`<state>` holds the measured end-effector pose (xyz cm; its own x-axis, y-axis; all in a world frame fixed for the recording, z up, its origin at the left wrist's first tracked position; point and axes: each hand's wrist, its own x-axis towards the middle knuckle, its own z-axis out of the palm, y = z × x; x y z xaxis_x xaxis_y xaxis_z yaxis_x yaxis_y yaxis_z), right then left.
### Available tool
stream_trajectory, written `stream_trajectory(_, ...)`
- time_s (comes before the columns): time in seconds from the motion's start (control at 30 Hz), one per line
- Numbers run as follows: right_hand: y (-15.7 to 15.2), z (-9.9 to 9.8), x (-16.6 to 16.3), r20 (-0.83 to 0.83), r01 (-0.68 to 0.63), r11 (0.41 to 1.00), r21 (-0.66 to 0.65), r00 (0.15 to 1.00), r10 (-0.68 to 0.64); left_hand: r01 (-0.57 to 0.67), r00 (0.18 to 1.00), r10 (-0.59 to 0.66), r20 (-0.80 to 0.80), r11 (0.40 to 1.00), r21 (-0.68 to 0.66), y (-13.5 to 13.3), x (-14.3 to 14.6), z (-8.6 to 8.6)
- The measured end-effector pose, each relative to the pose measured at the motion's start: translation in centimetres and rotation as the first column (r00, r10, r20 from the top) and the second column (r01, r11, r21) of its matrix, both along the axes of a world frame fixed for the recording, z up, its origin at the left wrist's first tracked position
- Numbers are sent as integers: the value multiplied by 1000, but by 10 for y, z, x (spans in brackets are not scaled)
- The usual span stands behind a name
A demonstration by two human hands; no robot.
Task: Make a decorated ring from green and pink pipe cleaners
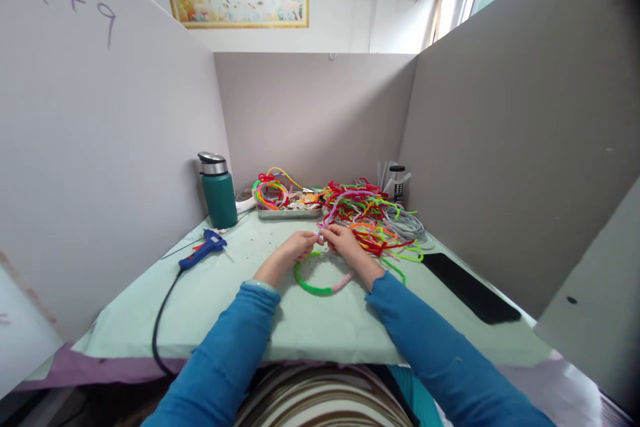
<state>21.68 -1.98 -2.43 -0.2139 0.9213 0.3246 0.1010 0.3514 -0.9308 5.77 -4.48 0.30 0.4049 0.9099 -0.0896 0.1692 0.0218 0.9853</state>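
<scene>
A ring wrapped in fuzzy pipe cleaner, green (316, 290) with a pink stretch on its right, hangs or lies just below my hands. My left hand (301, 245) and my right hand (341, 241) meet above it, thumbs and fingers pinched together. Between the fingertips is the end of a purple pipe cleaner (329, 217), whose free length arcs up and to the right over the heap behind. How the purple strand meets the ring is hidden by my fingers.
A tangled heap of coloured pipe cleaners (360, 213) lies behind my hands, beside coiled grey wire (407, 223). A metal tray (290, 214) holds finished-looking rings and small pieces. Left are a green bottle (220, 199) and a blue glue gun (204, 252); right, a black phone-like slab (470, 288).
</scene>
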Motion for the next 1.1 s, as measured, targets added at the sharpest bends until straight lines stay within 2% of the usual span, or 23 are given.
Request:
stream_trajectory(0.17, 0, 2, 2, 19, 59, 998, 28, 998, -59, -29, 1000, 29, -5, 1000, -8, 1, 2, 0)
stream_trajectory(0.33, 3, 4, 5, -53, 167, 983, 78, 985, -163, -101, 988, 103, 112, 995, -26, 7, -4, -1)
stream_trajectory(0.43, 5, 4, 6, -71, 187, 979, 79, 981, -182, -114, 987, 113, 116, 994, -3, 6, -6, -1)
stream_trajectory(0.57, 5, 4, 5, -66, 182, 980, 81, 982, -177, -109, 994, 108, 16, 990, 87, 0, -5, 4)
stream_trajectory(0.77, -2, 5, -1, -35, 102, 993, 53, 994, -100, -146, 987, 153, -58, 983, 116, -5, 1, 10)
stream_trajectory(1.0, 2, 1, 0, -107, 75, 996, -47, 991, -79, -44, 999, 44, 1, 995, 93, -9, 3, 12)
stream_trajectory(1.1, 3, 2, 1, -95, 111, 993, -39, 989, -114, -80, 997, 81, -14, 994, 79, -12, 4, 15)
